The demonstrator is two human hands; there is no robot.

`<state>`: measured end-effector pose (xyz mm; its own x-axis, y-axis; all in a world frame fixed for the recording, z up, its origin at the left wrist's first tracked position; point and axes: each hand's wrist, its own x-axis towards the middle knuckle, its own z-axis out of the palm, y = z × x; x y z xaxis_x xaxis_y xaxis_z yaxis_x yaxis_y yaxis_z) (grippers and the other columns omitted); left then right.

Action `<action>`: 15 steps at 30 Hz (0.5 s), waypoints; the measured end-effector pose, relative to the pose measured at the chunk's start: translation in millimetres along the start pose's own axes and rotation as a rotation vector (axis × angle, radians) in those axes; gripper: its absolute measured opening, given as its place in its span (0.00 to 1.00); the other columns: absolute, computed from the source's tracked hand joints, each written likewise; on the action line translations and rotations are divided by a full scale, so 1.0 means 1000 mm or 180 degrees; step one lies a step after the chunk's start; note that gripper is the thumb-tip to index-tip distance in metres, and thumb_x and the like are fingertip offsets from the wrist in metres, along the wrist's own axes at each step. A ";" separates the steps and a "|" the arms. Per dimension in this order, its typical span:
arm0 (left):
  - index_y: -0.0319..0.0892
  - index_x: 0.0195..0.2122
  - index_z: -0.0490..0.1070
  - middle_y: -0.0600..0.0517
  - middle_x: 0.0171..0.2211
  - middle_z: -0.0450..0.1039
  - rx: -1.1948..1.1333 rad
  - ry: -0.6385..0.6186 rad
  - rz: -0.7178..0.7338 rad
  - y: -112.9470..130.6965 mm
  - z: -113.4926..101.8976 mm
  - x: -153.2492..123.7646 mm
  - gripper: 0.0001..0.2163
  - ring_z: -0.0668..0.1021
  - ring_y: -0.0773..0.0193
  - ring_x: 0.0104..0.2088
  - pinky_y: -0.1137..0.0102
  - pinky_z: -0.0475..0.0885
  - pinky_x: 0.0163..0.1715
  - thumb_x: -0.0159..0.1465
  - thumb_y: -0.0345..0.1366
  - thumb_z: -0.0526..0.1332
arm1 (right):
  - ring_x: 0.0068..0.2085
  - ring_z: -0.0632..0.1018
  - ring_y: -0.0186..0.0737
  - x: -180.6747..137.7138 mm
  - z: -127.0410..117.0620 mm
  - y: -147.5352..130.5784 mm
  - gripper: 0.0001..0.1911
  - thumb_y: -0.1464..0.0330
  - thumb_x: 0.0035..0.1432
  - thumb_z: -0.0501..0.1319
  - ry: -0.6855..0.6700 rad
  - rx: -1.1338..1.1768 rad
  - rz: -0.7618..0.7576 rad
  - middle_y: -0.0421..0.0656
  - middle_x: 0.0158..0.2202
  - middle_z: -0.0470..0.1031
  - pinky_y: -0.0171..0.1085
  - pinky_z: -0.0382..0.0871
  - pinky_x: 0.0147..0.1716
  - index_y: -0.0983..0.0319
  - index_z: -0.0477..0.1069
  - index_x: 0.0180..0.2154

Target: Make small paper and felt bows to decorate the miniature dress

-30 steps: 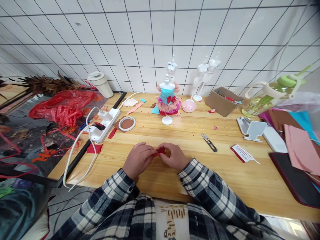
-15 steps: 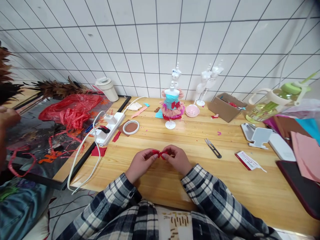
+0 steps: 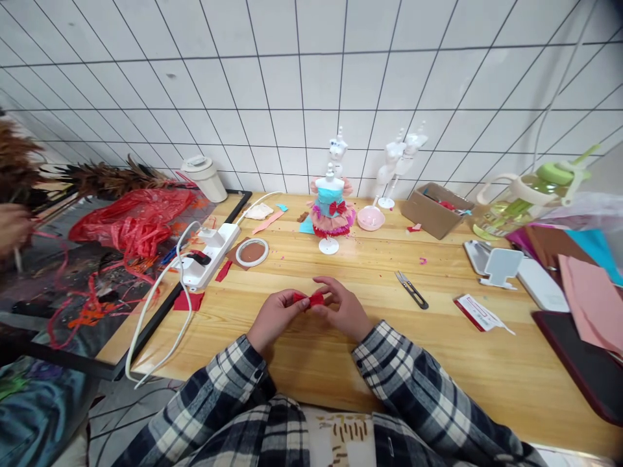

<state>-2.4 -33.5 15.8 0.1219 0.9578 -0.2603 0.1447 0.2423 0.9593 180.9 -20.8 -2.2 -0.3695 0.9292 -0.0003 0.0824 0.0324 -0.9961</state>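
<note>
Over the front middle of the table, a small red paper bow [image 3: 316, 299] is between my two hands. My left hand [image 3: 277, 316] pinches its left side between thumb and fingers. At the right loop, my right hand [image 3: 344, 310] has its thumb and a finger against the paper, with the index finger lifted away. Part of the bow is hidden by my fingertips. Beyond my hands stands a small dress form [image 3: 329, 194] in a blue bodice and ruffled pink skirt, with a similar red bow at its waist. Thread snips [image 3: 411, 290] lie to the right.
Left are a white power strip [image 3: 211, 255] with looping cables, a tape roll [image 3: 252, 252] and red scraps [image 3: 189, 301]. A pink bowl [image 3: 370, 218], cardboard box [image 3: 433, 211], bottle [image 3: 523, 201] and phone stand [image 3: 503, 267] stand right. A co-worker's hand [image 3: 14, 230] is far left.
My right index finger has lifted and my right fingers have loosened from their pinch, showing more of the bow's right loop. My left hand keeps its pinch. The view has shifted slightly.
</note>
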 end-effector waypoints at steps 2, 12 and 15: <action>0.38 0.31 0.76 0.50 0.30 0.78 -0.0049 -0.0012 -0.0014 0.000 0.000 0.000 0.15 0.77 0.63 0.31 0.69 0.71 0.34 0.53 0.47 0.68 | 0.35 0.77 0.37 0.000 0.001 0.000 0.28 0.62 0.47 0.69 0.0053 -0.0407 -0.0281 0.43 0.41 0.76 0.39 0.74 0.37 0.58 0.70 0.51; 0.39 0.47 0.75 0.43 0.42 0.79 0.0035 -0.0276 -0.0149 0.000 -0.009 -0.001 0.23 0.79 0.56 0.42 0.61 0.73 0.44 0.53 0.48 0.68 | 0.30 0.76 0.38 0.008 -0.004 0.008 0.12 0.63 0.43 0.68 0.0295 0.0819 0.0667 0.42 0.29 0.77 0.35 0.72 0.23 0.61 0.76 0.32; 0.42 0.60 0.65 0.41 0.55 0.72 0.0340 -0.0314 0.0039 0.009 -0.022 0.004 0.35 0.75 0.52 0.52 0.57 0.72 0.49 0.52 0.48 0.68 | 0.29 0.75 0.37 0.008 -0.008 0.006 0.09 0.63 0.47 0.65 0.0421 0.0301 0.0500 0.43 0.30 0.78 0.34 0.71 0.23 0.61 0.78 0.32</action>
<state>-22.2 -24.1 26.2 0.2195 0.9395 -0.2630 0.2456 0.2077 0.9469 186.1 -9.6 -7.2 -0.2340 0.9605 -0.1506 0.0399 -0.1453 -0.9886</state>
